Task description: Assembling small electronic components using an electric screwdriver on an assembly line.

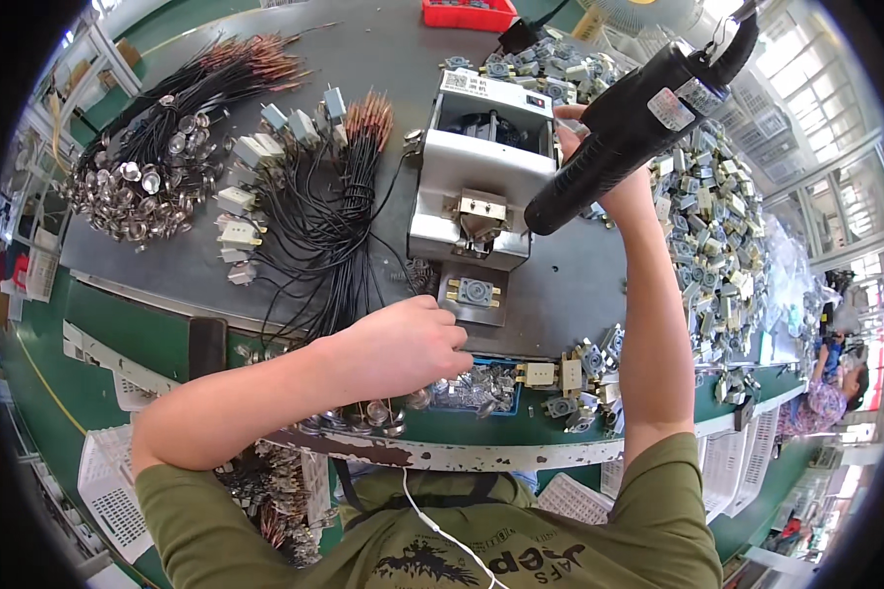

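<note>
Grey matting covers the bench (570,294), which runs across a workshop with green floor and tall windows at the far right. Near its middle stands a small grey and white machine (481,167) with a metal jaw at its front, and just in front of that lies a small white and grey part (472,292) on a dark plate.

The left hand (403,344) is low at the near edge of the bench, fingers curled together and pinching into a blue tray of small metal pieces (476,388); whether anything is actually between the fingertips cannot be told. The right hand (581,133) is raised to the right of the machine and clamped around a black power screwdriver (624,123), which slants down toward the machine's front with its cable running up to the far right.

Bundles of black wires with copper ends (339,196) lie to the left of the machine, with white connectors (241,196) beside them, and farther left a heap of round silver discs (138,196) on more wires. A large pile of grey and white parts (717,226) fills the right side of the bench. A red tray (469,14) sits at the far edge. White plastic baskets (108,481) stand below the bench at near left. Another person (825,398) works at far right.
</note>
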`<state>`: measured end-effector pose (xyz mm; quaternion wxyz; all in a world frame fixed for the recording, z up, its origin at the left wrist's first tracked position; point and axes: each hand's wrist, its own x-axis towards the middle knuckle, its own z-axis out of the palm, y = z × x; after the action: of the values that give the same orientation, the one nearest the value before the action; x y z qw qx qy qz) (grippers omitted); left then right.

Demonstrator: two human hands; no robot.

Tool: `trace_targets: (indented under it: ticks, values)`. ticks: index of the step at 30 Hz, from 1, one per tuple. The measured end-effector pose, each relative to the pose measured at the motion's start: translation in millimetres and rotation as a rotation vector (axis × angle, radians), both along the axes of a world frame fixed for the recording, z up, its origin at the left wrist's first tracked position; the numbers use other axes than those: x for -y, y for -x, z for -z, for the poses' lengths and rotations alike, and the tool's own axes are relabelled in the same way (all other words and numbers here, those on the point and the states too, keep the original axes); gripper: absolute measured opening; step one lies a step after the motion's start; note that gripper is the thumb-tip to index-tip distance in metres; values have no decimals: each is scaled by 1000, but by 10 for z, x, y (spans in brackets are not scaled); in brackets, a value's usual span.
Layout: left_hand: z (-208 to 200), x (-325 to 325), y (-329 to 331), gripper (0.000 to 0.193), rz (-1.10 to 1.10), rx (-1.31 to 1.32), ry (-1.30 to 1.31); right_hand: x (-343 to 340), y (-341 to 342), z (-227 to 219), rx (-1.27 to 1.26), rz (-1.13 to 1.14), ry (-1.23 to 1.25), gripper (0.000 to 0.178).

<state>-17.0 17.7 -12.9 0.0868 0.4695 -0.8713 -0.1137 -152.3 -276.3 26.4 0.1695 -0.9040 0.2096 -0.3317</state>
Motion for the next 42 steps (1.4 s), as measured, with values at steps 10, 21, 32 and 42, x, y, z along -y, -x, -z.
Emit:
trace_targets:
  ticks: [10, 21, 32, 42]
  values:
    - [-267, 284, -189, 11, -86, -301, 129, -1563, 1064, -46, -239, -367, -588, 64]
    - [-360, 186, -300, 17, -263, -283, 25, -1566, 951, 261, -130, -168, -915, 39]
    - [-465, 160, -397, 15, -266, -311, 52, -1510, 744, 435, 26, -436, -1469, 50]
    - [-372, 101, -223, 13, -306, -269, 112, -1742, 771, 422, 38, 20, -1005, 32]
